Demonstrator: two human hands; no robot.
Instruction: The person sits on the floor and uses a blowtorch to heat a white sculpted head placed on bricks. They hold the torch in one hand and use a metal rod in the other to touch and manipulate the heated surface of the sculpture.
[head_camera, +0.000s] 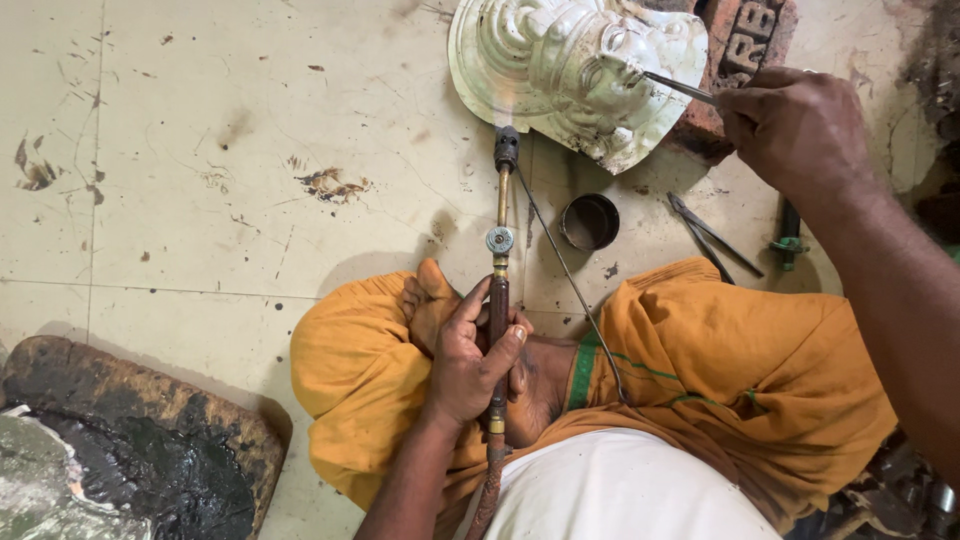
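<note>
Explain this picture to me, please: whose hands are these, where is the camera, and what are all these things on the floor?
The camera sits on the person's head and looks down at their lap, draped in orange cloth. The left hand grips a long brass gas torch, its dark nozzle aimed at a silvery embossed metal face plaque leaning on a red brick. The right hand holds thin metal tweezers against the plaque. On the stained pale floor lie a small round dark tin, a second pair of tweezers, and a black pitch-covered block at lower left.
</note>
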